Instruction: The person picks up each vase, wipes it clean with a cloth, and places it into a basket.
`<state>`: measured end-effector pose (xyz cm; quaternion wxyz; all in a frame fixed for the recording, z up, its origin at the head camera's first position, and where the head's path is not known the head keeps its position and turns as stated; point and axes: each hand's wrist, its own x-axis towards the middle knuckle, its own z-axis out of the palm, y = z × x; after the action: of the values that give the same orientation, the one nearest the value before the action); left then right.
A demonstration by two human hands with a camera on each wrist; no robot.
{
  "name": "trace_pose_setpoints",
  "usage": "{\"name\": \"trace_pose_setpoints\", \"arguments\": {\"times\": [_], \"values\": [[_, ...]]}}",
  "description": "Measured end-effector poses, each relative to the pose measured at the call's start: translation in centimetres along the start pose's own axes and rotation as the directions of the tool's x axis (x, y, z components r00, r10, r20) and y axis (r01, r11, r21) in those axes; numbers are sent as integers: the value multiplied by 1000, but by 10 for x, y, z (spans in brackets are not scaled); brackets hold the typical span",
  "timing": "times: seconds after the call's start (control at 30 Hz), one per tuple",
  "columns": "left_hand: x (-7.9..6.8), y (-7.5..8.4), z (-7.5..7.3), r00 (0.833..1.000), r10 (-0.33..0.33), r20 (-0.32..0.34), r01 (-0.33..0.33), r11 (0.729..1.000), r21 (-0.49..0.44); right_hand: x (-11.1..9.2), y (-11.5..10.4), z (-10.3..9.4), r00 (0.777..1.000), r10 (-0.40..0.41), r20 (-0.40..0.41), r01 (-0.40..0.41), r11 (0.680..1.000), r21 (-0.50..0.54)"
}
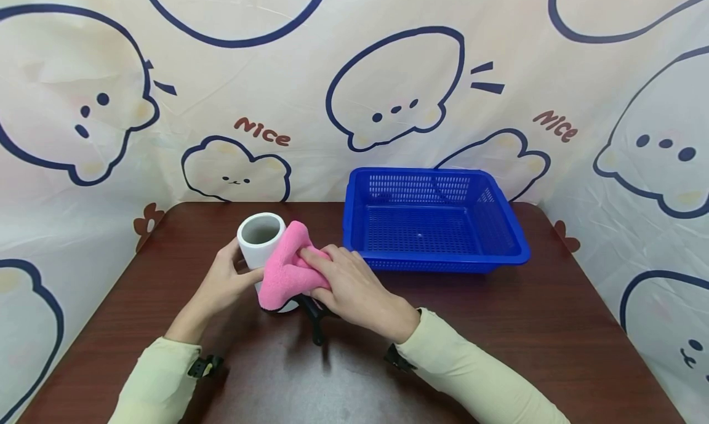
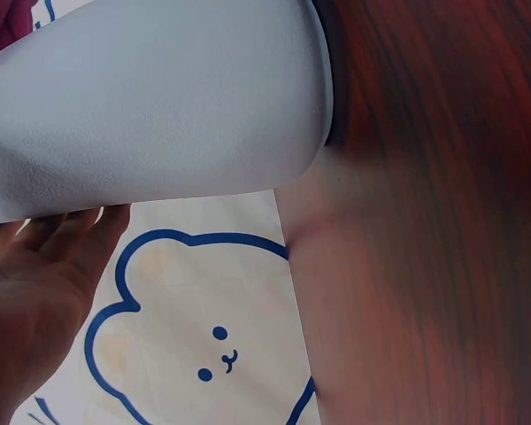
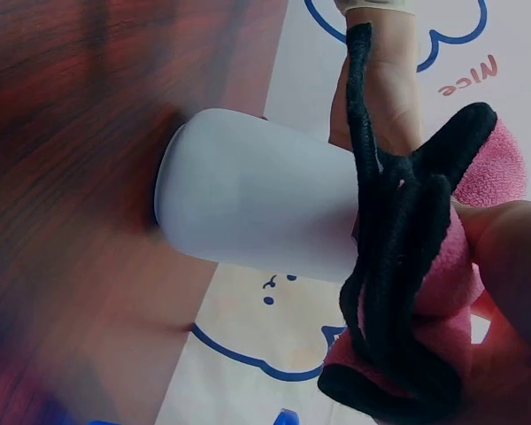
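A white, smooth-walled vase with a round open top stands on the brown table, left of the middle. My left hand grips its side, thumb in front and fingers behind; in the left wrist view the fingertips lie against the white wall. My right hand holds a bunched cloth, pink on one face and black on the other, against the vase's right side. Folds of the black face hang toward the vase in the right wrist view. The cloth hides much of the vase's front in the head view.
A blue plastic basket with perforated walls stands at the back right of the table. Behind the table hangs a pale curtain with cartoon drawings. Wrist straps sit at both sleeve ends.
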<state>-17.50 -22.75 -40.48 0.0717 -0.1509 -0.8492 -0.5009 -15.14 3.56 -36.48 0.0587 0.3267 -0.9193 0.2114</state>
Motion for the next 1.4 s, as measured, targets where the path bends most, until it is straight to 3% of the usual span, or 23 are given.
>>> {"name": "trace_pose_setpoints", "arguments": {"times": [0.3,0.73,1.4], "values": [[-1,0,1,1000,13,-12,-13,1000,13,-3,2,5,1000,-3,3,4,1000,-3],[0,-2,0,997,74,-29,-76,996,-50,-5,5,13,1000,-6,18,7,1000,-24],[0,-3,2,998,54,-29,-54,998,-21,-10,11,23,999,-3,53,8,997,-81]]}}
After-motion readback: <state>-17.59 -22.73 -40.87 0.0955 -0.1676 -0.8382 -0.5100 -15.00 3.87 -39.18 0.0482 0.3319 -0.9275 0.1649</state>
